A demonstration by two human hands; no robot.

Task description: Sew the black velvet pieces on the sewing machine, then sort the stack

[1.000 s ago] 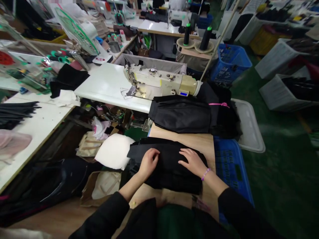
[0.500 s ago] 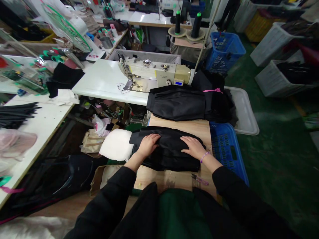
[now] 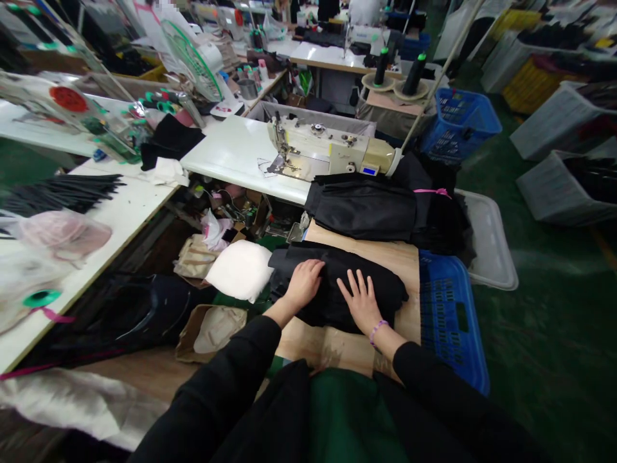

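Note:
A stack of folded black cloth [image 3: 337, 308] lies on a light wooden board [image 3: 405, 257] in front of me. On its left part rests my left hand [image 3: 305, 283], fingers bent close together over the cloth, with nothing visible in them. My right hand [image 3: 361, 301] lies flat on the middle of the stack, fingers spread, a purple band at the wrist. Behind it, a second pile of black cloth [image 3: 364, 209] sits before a sewing machine [image 3: 332, 151]. A pink tie [image 3: 432, 191] crosses that pile's right part.
A white cushion [image 3: 241, 270] is left of the stack. Blue baskets [image 3: 475, 347] and a grey-white bin [image 3: 506, 257] stand to the right. At the left is a white table [image 3: 120, 241] with black strips and a plastic bag. A green-rimmed fan [image 3: 193, 58] stands behind.
My right hand has moved left over the stack and its fingers have spread. My left hand stays on the left part. The view has turned left, and the small scissors are no longer visible.

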